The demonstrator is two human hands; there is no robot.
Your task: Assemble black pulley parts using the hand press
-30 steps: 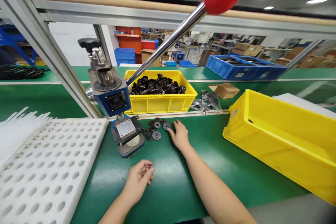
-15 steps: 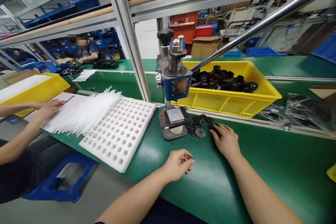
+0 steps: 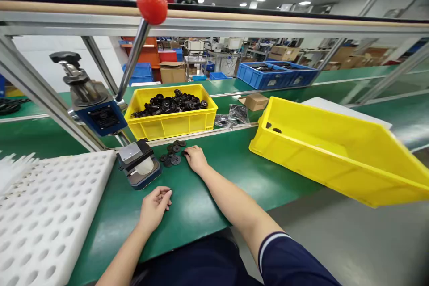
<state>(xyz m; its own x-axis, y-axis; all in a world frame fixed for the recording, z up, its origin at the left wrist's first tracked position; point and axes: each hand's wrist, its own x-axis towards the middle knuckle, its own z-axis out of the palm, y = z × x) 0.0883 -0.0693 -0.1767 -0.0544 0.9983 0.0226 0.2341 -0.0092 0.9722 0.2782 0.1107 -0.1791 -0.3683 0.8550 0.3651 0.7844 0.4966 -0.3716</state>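
My right hand (image 3: 196, 159) reaches to the right side of a small group of black discs (image 3: 175, 160) on the green bench. Its fingers are closed on a black disc (image 3: 183, 153), mostly hidden by the fingertips. Nearer to me, my left hand (image 3: 154, 208) rests on the bench with fingers loosely curled and slightly apart; nothing shows in it. Left of the discs stands a blue hand press (image 3: 103, 118), with a metal block (image 3: 130, 153) on its base and a lever ending in a red knob (image 3: 152, 2).
A yellow bin (image 3: 174, 125) of black parts stands behind the discs. At right, a larger yellow bin (image 3: 311, 156) juts over the bench edge, a few dark pieces inside. A white foam tray (image 3: 70, 196) with holes lies at left. Bagged parts (image 3: 238, 115) lie at the back.
My view has swung to the right, bringing the large yellow bin and red lever knob into sight; the co-worker at left has left the view. Both hands stay near the same places.
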